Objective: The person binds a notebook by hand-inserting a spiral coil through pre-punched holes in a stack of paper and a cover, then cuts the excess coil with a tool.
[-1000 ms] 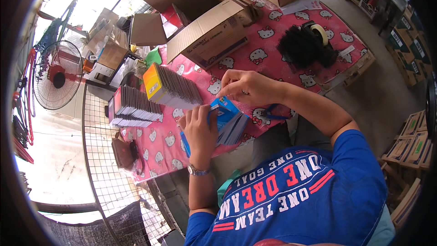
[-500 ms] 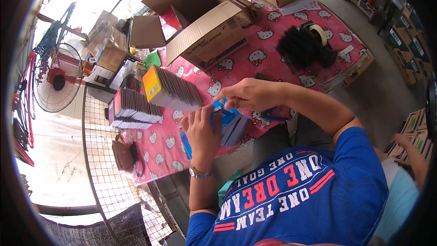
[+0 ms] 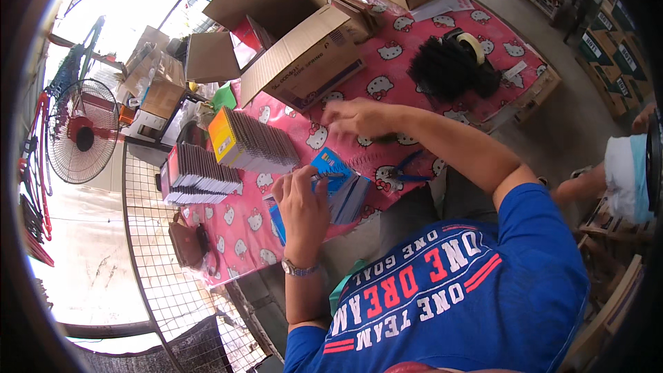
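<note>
My left hand is closed on the upper edge of a blue-covered notebook, thumb and fingers pinched together there. A thin dark spiral coil sticks out to the right from that notebook's edge. Under and beside it are more blue notebooks with their page edges showing. My right hand hovers above and to the right of the coil, apart from it; its fingers look spread and slightly blurred, with nothing visible in them. Just right of the notebooks lie blue-handled pliers.
Beyond my left hand stand a yellow-covered notebook stack and a red-covered one. An open carton sits behind them. A black coil heap with a tape roll lies at the right. A brown pouch is at the table's left edge.
My right hand has lifted off the blue notebook, up and away, and its fingers have parted. The spiral coil now shows. My left hand keeps its grip. At right, a person has moved.
</note>
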{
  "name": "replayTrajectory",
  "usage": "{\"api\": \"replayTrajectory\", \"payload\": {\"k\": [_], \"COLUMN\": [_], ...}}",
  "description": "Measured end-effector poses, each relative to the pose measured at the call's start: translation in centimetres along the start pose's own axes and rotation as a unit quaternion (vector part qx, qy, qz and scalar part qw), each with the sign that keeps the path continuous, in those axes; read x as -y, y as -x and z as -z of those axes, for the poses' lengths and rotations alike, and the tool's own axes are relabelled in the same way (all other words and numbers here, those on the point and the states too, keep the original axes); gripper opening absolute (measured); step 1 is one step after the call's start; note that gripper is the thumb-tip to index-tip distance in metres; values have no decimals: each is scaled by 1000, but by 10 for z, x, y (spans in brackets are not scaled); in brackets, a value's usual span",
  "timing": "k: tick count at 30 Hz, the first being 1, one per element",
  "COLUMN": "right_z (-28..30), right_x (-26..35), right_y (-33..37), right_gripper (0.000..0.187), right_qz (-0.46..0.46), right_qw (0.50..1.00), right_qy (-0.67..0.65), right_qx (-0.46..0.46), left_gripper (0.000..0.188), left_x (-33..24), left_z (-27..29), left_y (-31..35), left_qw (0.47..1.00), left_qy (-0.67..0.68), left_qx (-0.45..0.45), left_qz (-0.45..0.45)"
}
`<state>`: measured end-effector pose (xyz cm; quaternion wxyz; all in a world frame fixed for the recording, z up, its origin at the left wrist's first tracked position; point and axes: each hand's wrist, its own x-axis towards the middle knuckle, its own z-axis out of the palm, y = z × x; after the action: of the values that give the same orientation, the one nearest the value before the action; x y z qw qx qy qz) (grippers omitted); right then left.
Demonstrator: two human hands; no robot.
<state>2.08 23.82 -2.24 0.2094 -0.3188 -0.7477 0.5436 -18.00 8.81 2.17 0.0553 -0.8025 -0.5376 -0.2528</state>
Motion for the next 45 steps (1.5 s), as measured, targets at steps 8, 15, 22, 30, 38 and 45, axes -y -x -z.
{"api": "replayTrajectory", "payload": {"k": [8, 15, 22, 30, 38, 45], "right_z": [-9, 21, 27, 22, 10, 1], "right_x": [-161, 46, 68, 72, 64, 70], "right_y": [-3, -3, -6, -20, -37, -46], "right_gripper": [54, 38, 55, 52, 52, 49], "right_qz": [-38, 120, 86, 57, 104, 108], "right_qw": [904, 881, 928, 965, 950, 929], "right_qy": [426, -343, -199, 112, -119, -207], "right_qx": [-21, 304, 304, 229, 269, 287], "left_gripper": [22, 29, 32, 28, 24, 25], "left_x": [0, 17, 13, 43, 46, 65], "left_z": [-2, -8, -8, 2, 5, 0], "left_y": [2, 11, 5, 19, 24, 30], "left_qw": [997, 994, 995, 989, 957, 946], "left_qy": [-66, 3, 14, 58, 193, 243], "left_qx": [-32, -41, -69, -84, -17, -5], "left_qz": [29, 102, 71, 107, 216, 216]}}
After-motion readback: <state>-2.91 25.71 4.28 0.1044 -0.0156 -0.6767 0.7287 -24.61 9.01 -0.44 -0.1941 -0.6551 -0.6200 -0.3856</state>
